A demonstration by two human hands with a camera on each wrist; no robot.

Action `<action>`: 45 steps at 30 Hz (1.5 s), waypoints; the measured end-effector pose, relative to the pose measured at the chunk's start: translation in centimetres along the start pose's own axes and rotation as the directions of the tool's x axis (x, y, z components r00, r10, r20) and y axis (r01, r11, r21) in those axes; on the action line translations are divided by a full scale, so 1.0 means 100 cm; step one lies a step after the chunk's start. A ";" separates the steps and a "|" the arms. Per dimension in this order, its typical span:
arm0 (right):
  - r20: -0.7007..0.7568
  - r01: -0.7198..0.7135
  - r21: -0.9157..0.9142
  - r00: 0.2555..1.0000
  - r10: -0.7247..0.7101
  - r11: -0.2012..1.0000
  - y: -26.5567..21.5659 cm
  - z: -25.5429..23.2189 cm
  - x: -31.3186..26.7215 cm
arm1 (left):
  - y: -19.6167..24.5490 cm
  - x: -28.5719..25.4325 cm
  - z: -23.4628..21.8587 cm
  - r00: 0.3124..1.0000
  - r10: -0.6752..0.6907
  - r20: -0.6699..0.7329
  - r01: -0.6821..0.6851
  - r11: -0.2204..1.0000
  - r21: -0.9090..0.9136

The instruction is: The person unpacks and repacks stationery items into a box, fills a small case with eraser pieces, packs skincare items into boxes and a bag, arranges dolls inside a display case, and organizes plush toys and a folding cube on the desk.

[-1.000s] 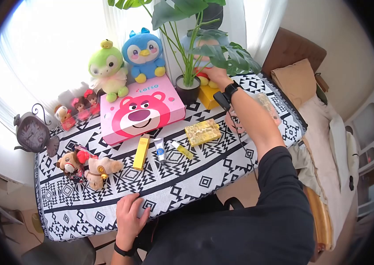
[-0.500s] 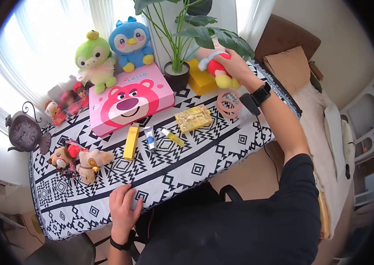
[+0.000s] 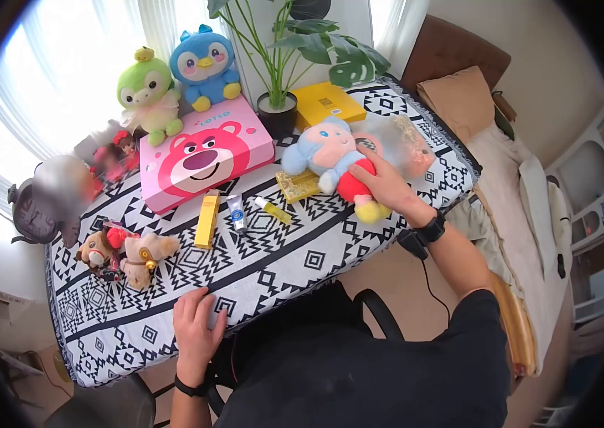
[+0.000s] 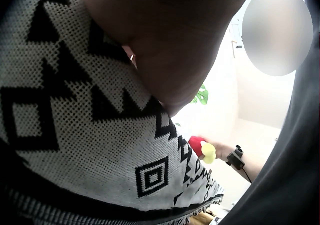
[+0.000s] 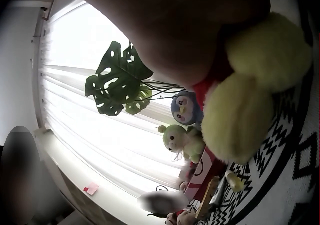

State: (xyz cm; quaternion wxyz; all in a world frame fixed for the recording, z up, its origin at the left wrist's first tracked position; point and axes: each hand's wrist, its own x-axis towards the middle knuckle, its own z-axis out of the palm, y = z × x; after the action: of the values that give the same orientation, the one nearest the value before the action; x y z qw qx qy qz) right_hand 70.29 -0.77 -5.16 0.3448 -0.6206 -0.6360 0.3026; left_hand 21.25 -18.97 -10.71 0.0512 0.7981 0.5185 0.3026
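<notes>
In the head view my right hand (image 3: 382, 182) grips a plush doll (image 3: 327, 143) by its red lower body. The doll has a pale blue hood, and its yellow feet (image 5: 240, 117) loom large in the right wrist view. It overlaps a gold patterned box (image 3: 293, 188) behind it. My left hand (image 3: 198, 324) rests on the near edge of the black-and-white tablecloth (image 3: 266, 274), fingers relaxed and holding nothing. Between the hands lie a small yellow-green bottle (image 3: 272, 210), a white-and-blue tube (image 3: 237, 214) and a slim yellow box (image 3: 206, 221).
A pink bear box (image 3: 245, 153) carries green (image 3: 149, 93) and blue (image 3: 206, 68) plush toys. Behind the doll are a yellow box (image 3: 330, 105) and a potted plant (image 3: 277, 110). Small plush toys (image 3: 145, 257) lie at left, near a dark clock (image 3: 31, 214).
My right hand has brought the plush doll from beside the plant, off the yellow box, nearer to me over the gold box. The left hand stays on the cloth.
</notes>
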 end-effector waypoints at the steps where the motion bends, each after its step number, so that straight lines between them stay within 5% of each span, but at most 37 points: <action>1: -0.048 0.079 0.008 0.996 -0.079 0.997 0.009 0.003 0.000 | -0.001 0.000 0.000 1.000 -0.001 -0.002 0.001 1.000 0.005; 4: -0.170 0.178 -0.126 0.965 -0.198 0.976 0.021 -0.001 0.000 | -0.001 0.000 -0.001 1.000 -0.003 0.005 0.003 1.000 0.001; 6: -0.145 -0.046 -0.109 0.989 0.030 0.993 0.012 -0.008 -0.002 | -0.001 -0.001 0.000 1.000 0.004 0.005 -0.004 1.000 0.011; 7: -0.143 -0.044 -0.109 0.989 0.028 0.993 0.013 -0.007 -0.001 | 0.000 0.000 0.000 1.000 0.001 0.004 -0.001 1.000 0.011; 9: -0.173 0.088 -0.429 0.969 -0.177 0.899 0.016 -0.003 -0.003 | 0.000 -0.001 0.000 1.000 0.000 0.005 0.000 1.000 0.019; 16: -0.111 0.166 -0.367 0.969 -0.220 0.915 0.014 0.005 -0.009 | 0.001 0.006 -0.008 0.999 0.019 0.031 -0.020 1.000 0.011; 19: -0.127 0.047 -0.570 0.981 -0.144 0.821 -0.018 0.009 -0.038 | -0.002 0.018 -0.034 0.997 0.005 0.074 -0.007 0.999 0.036; 21: -0.134 0.160 -0.722 0.922 -0.364 0.673 -0.012 0.016 -0.058 | -0.002 0.039 -0.054 0.992 0.110 0.056 -0.112 0.993 0.035; 25: -0.071 0.401 -0.609 0.832 -0.550 0.685 -0.040 0.042 -0.092 | -0.028 0.110 -0.088 0.984 0.176 -0.013 -0.173 0.976 0.133; 27: 0.007 0.581 -0.379 0.780 -0.625 0.720 -0.033 0.062 -0.099 | -0.046 0.163 -0.100 0.992 0.103 -0.076 -0.099 0.993 0.056; 29: -0.005 0.597 -0.312 0.777 -0.629 0.740 -0.033 0.084 -0.106 | -0.093 0.229 -0.098 0.968 0.167 -0.187 -0.137 0.977 0.161; 31: -0.014 0.610 -0.246 0.775 -0.632 0.754 -0.024 0.098 -0.105 | -0.108 0.301 -0.112 0.959 -0.221 -0.176 0.218 0.975 -0.036; 34: -0.045 0.589 -0.180 0.795 -0.605 0.788 -0.010 0.109 -0.102 | -0.160 0.389 -0.118 0.938 -0.097 -0.332 0.180 0.957 0.228; 37: -0.085 0.550 -0.139 0.822 -0.564 0.823 -0.007 0.114 -0.097 | -0.186 0.451 -0.121 0.940 -0.143 -0.310 0.232 0.934 0.273; 39: -0.080 0.558 -0.132 0.818 -0.570 0.819 -0.002 0.115 -0.097 | -0.203 0.475 -0.115 0.954 -0.256 -0.153 0.284 0.937 0.204; 45: -0.061 0.545 -0.093 0.832 -0.551 0.833 0.001 0.114 -0.097 | -0.191 0.477 -0.099 0.946 -0.323 -0.013 0.316 0.914 0.256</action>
State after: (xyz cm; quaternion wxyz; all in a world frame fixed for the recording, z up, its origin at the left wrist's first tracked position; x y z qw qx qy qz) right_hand 60.95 -9.93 -12.42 0.4214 -0.4366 -0.7822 0.1415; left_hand 14.06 28.47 10.27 0.0047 0.7068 0.6757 0.2094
